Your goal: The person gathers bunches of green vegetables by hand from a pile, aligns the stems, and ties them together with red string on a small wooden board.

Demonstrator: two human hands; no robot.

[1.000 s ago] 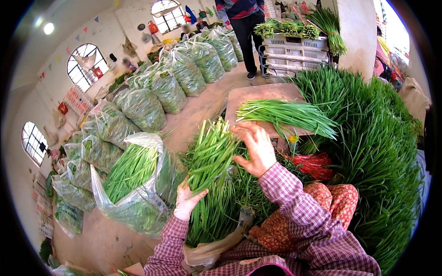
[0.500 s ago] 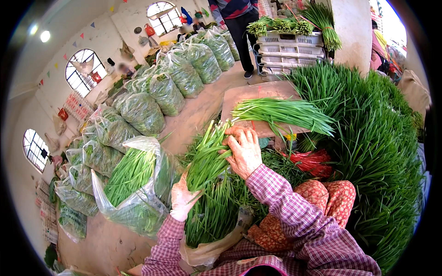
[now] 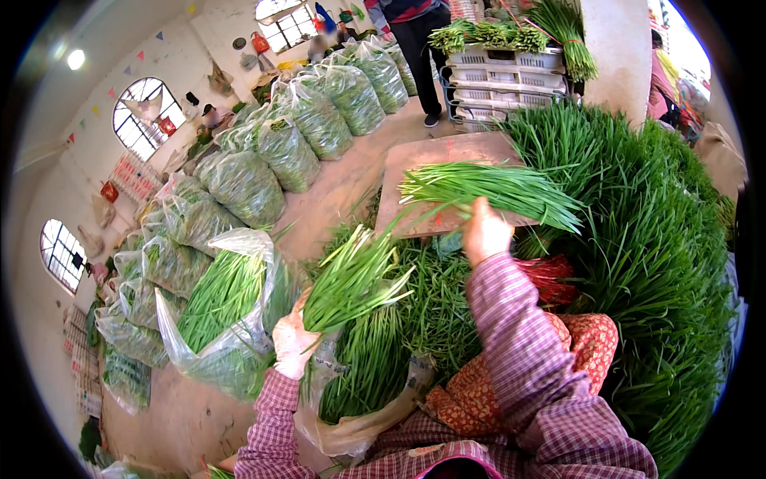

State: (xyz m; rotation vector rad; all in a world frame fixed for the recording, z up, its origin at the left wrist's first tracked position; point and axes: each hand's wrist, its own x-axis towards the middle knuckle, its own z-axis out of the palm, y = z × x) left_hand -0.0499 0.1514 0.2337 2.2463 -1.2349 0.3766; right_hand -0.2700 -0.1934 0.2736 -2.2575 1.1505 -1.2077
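My left hand (image 3: 294,339) is closed around the lower end of a bunch of garlic chives (image 3: 351,283), tilted with its pale ends up. Over the near edge of a flat board (image 3: 455,148), my right hand (image 3: 487,233) pinches a few loose chive stalks trailing to the left; its fingertips are partly blurred. Beside them, a larger pile of chives (image 3: 487,190) lies across the board. Below the held bunch, more chives (image 3: 371,367) stand in an opened plastic bag (image 3: 359,439) by my lap.
On the left stands an open clear bag of chives (image 3: 223,303), with rows of filled bags (image 3: 239,191) behind. A large heap of chives (image 3: 662,271) rises on the right. Red ties (image 3: 546,279) lie by my knee. Stacked white crates (image 3: 507,80) and a standing person (image 3: 415,56) are beyond the board.
My right hand has left the bunch and moved right to the board with a few stalks. My left hand has shifted slightly left and down, still gripping the bunch.
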